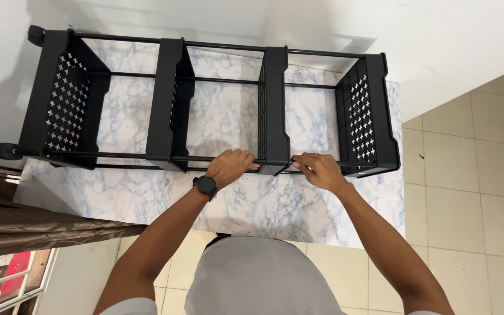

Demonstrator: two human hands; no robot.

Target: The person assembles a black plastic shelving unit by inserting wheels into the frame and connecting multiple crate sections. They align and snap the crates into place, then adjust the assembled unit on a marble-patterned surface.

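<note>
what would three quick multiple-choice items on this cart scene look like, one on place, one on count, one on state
1. Where does the black cart lie?
A. on its side on a marble-patterned surface
B. upright on the tiled floor
C. hung on the wall

2. How many basket trays does the cart have?
A. two
B. four
C. six

3. What are the two hands doing?
A. resting flat on the surface
B. both gripping the near rod beside the third tray
C. holding a wheel

Answers:
1 A, the cart's wheels point sideways over the marbled top.
2 B, four black trays sit along the rods.
3 B, the left hand and the right hand close on the rod either side of that tray.
</note>
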